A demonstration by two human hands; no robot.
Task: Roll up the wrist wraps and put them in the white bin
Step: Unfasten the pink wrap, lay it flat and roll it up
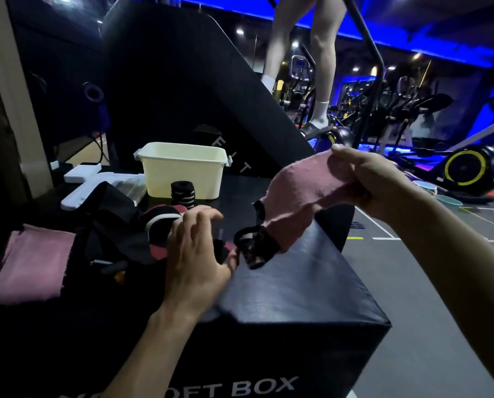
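The black box [297, 282] reads "BOX" on its front. The right hand [378, 182] pinches one end of a pink wrist wrap [294, 196], which runs diagonally down-left to the left hand [200, 254], gripping its dark end over the box's right edge. The white bin [182, 170] sits toward the far edge, a rolled wrap [182, 193] touching its front.

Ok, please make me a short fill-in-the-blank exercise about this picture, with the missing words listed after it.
1. The right hand grips one end of a long ____ fabric wrist wrap.
2. A rolled black wrap with white stripes stands in front of the ____ plastic bin.
3. The left hand is at the wrap's ____ end.

Missing words: pink; white; lower
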